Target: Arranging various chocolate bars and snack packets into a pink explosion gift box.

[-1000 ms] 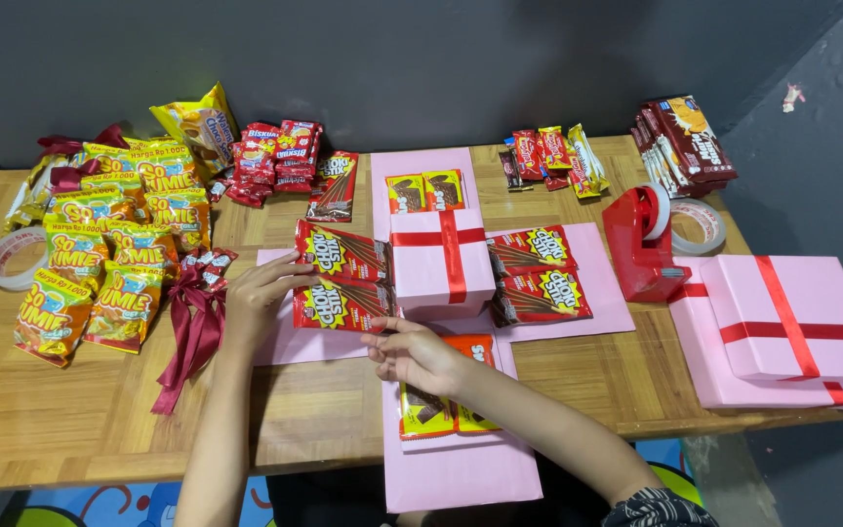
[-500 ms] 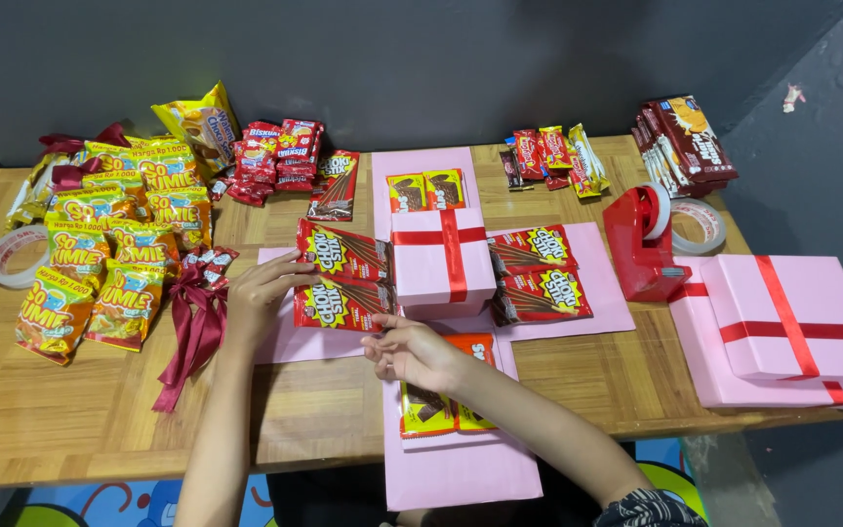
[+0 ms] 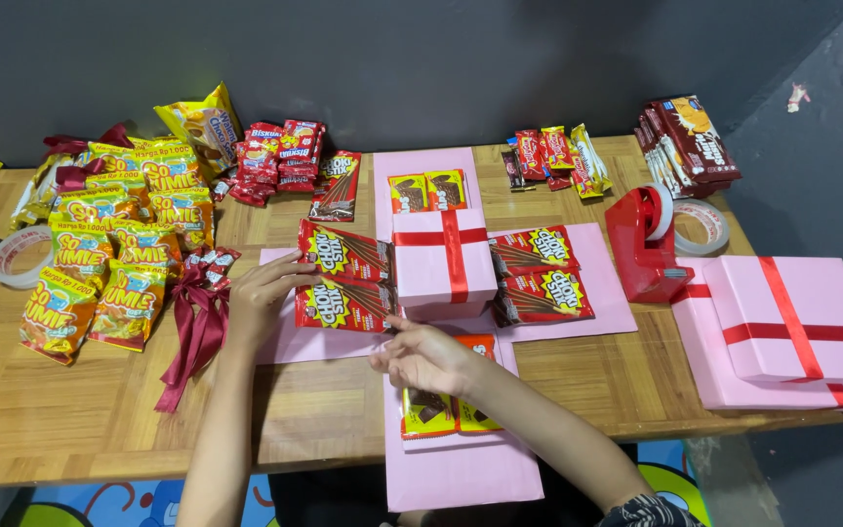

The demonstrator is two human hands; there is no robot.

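Nearest you, your right hand (image 3: pixel 426 356) rests half-curled on the pink flap by the yellow snack packets (image 3: pixel 446 410) at the worktop's front edge. Your left hand (image 3: pixel 265 293), fingers spread, presses a red wafer packet (image 3: pixel 343 305) just left of the central pink ribboned box (image 3: pixel 443 265).

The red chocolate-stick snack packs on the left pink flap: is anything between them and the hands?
Nothing visible. The left hand already rests on the red chocolate-stick snack packs on the pink paper flap. The right hand hovers just beside their lower edge, with only bare flap between.
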